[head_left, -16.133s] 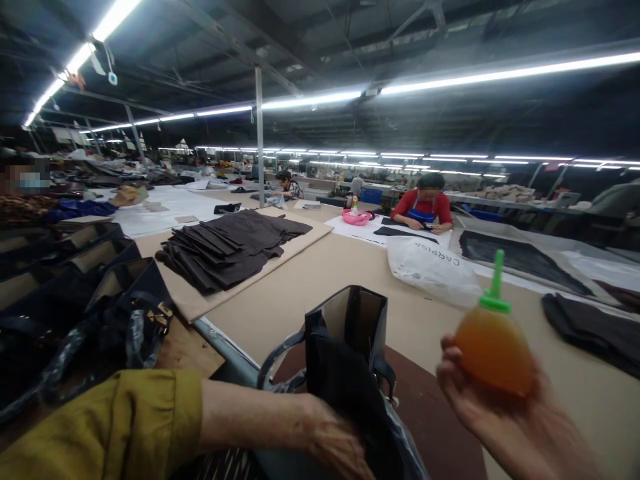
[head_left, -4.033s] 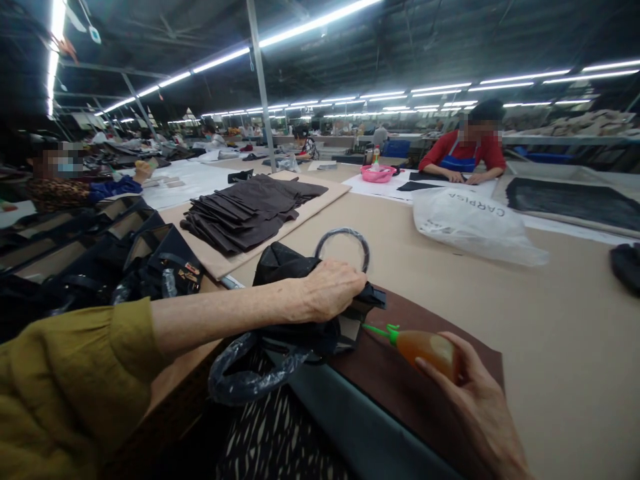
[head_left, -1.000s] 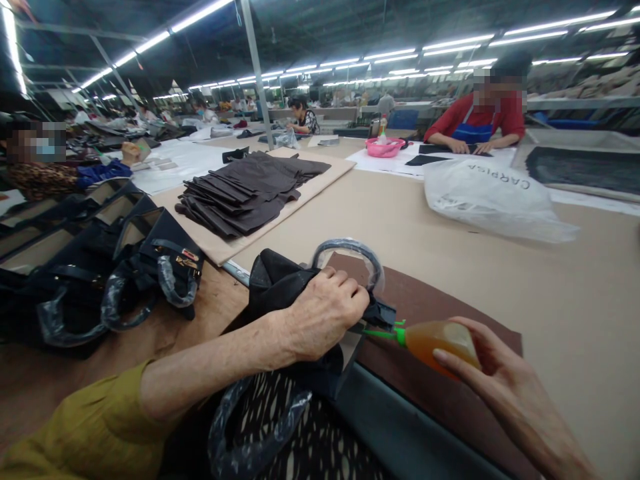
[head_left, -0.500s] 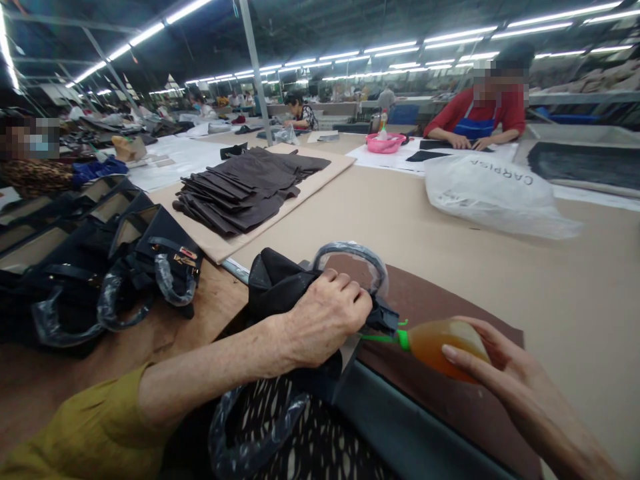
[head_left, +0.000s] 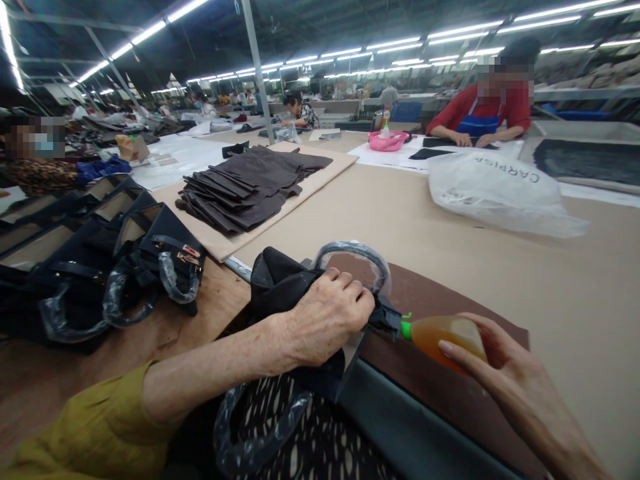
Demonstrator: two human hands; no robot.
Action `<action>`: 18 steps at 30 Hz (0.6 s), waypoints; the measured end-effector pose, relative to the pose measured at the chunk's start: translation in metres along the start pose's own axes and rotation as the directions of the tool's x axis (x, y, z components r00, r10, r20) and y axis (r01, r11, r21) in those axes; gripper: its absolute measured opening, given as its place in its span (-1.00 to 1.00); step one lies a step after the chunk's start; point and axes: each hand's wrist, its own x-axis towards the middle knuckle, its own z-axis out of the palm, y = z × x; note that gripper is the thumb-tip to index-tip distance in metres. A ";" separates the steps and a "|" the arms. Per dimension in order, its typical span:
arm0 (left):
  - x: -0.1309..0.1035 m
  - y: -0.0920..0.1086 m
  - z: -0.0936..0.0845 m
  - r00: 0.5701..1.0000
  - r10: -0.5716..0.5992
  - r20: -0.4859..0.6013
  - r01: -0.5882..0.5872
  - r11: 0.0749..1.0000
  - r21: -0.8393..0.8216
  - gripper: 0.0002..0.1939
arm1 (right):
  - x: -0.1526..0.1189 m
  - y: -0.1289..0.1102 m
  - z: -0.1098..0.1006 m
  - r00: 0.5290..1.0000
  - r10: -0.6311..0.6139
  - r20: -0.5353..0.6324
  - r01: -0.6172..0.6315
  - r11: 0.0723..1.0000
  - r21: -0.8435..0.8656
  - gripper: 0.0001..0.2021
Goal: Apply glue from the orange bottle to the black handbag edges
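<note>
The left hand (head_left: 327, 317) is closed over the top edge of a black bag (head_left: 285, 287) that lies at the near edge of the worktop (head_left: 450, 253), gripping its fabric beside one plastic-wrapped handle (head_left: 355, 252), which stands up in a loop just behind the knuckles. The right hand (head_left: 505, 373) is wrapped around an orange squeeze bottle (head_left: 443, 333), held on its side with the green cap (head_left: 405, 329) pointing left; the nozzle tip goes under a fold of the bag right next to the left fingers and cannot be seen. Bag and bottle sit over a dark brown sheet (head_left: 450, 393).

To the left, a row of open black bags (head_left: 125, 253) stands close together; what is inside them cannot be made out. A stack of dark brown cut pieces (head_left: 245, 183) rests on a tan board (head_left: 320, 180) further back. A pink basin (head_left: 387, 141) across the worktop holds a small bottle, with a person in red (head_left: 480, 110) seated beside it.

A white plastic sack (head_left: 495, 193) lies on the right, printed "CARPISA", seen upside down from here.
</note>
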 end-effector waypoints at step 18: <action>0.001 0.000 -0.002 1.000 -0.001 0.018 0.001 1.000 -0.013 -0.77 | -0.019 -0.023 -0.005 0.999 -0.034 0.042 0.027 0.988 0.155 -0.34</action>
